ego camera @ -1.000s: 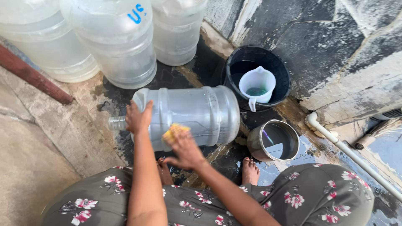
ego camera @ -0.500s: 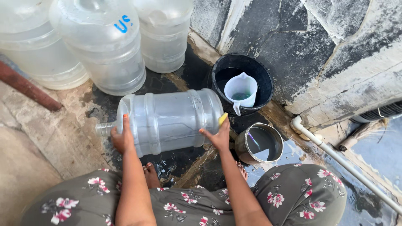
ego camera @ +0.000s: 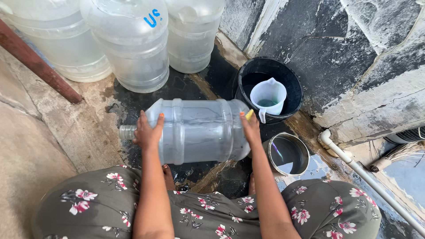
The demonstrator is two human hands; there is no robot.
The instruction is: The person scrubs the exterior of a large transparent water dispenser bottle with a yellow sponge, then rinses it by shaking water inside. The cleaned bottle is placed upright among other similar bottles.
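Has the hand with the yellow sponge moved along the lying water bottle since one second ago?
Yes. The right hand with the yellow sponge went from the middle of the lying water bottle to its base end, toward the black bucket.

1. Right hand: a second ago I saw it on the middle of the lying water jug's side, pressing the yellow sponge there; now it sits at the jug's base end, toward the black bucket.
2. Yellow sponge: earlier in plain sight under the palm; now I see only a corner of it past the fingers.
3. Left hand: earlier fingers up over the jug's shoulder; now spread flatter on the shoulder, just beside the neck.
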